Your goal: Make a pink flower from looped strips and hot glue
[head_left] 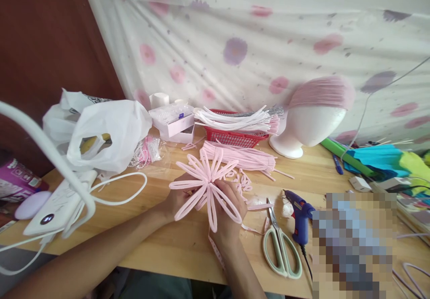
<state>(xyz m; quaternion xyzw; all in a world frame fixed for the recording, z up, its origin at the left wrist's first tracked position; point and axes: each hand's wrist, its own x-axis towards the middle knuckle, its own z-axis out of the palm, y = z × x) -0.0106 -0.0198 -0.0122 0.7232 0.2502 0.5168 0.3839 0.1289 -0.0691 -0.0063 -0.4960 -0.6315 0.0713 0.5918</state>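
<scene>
A pink pipe-cleaner flower [210,180] with several long looped petals faces the camera above the table's front part. My left hand [179,200] is behind its left petals, fingers mostly hidden. My right hand [228,207] is closed around the flower's underside on the right, partly covered by petals. Behind them lies a bundle of pink pipe cleaners [240,155], with small pink loops [243,182] beside it. Scissors [280,249] with pale green handles and a blue glue gun [300,214] lie to the right. A measuring tape [217,252] runs under my right wrist.
A red basket [231,137] of pipe cleaners stands at the back, beside white boxes [173,117] and a foam head [309,122]. White bags [107,133], a power strip [60,200] and a looping white cable are at left. Coloured sheets [379,160] lie at right.
</scene>
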